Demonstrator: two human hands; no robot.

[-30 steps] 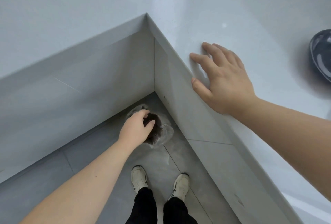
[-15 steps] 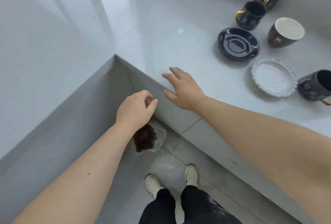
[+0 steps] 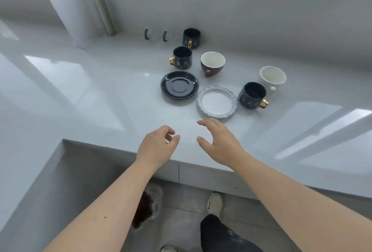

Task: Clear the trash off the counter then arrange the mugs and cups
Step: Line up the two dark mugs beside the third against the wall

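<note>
On the white counter [image 3: 90,94] stand three dark mugs with gold handles [image 3: 182,57] [image 3: 191,37] [image 3: 252,95], a brown cup with a white inside [image 3: 212,64] and a white cup [image 3: 272,77]. A dark saucer [image 3: 179,84] and a white saucer with a blue rim [image 3: 217,102] lie in front of them. My left hand [image 3: 157,146] and my right hand [image 3: 218,141] hover empty over the counter's front edge, fingers loosely curled and apart. A clear bag with brown trash [image 3: 147,207] sits on the floor below.
A white folded sheet [image 3: 74,16] and a metal cylinder [image 3: 104,14] lean at the back wall. Two small dark hooks [image 3: 156,35] sit near the wall. The counter makes an inner corner [image 3: 63,141] at the left. My shoes [image 3: 215,201] are on the grey floor.
My left hand left the trash bag on the floor and rose to the counter edge. My right hand lifted off the counter. The view swung up from the floor to the cups.
</note>
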